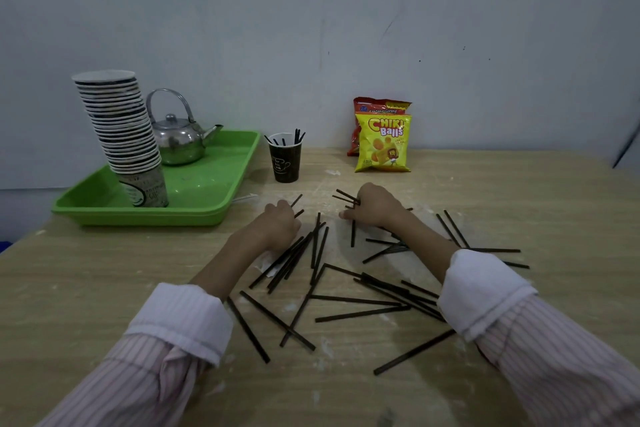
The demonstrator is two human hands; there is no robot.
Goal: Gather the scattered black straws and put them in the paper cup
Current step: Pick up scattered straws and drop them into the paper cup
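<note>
Pale wood-grain bench, matte, w/ whitish smears across the middle. Thin, stiff black straws lie scattered over it, crossing each other at all angles, most between the two forearms, a few out to the right. Left hand is curled knuckles-up on the bench, clenched round a couple of straws whose ends poke out past the fingers on the far side. Right hand is also curled, gripping a small bunch of straws that stick out toward the left; thumb tip rests low near the bench. Both sleeves are pink pin-striped cloth w/ plain white cuffs turned back. Beyond the hands stands the dark paper cup, upright, tapered, w/ a faint cup drawing printed on it & a white inside; several straws already stand in it, leaning against the rim. Left of it sits a glossy green plastic tray, shallow w/ rounded corners, holding a tall leaning stack of paper cups set upside down & a shiny round metal kettle w/ looped handle & short spout. At the back by the grey-white wall stands a yellow crinkly Chiki Balls snack bag, w/ a red snack bag just behind it.
</note>
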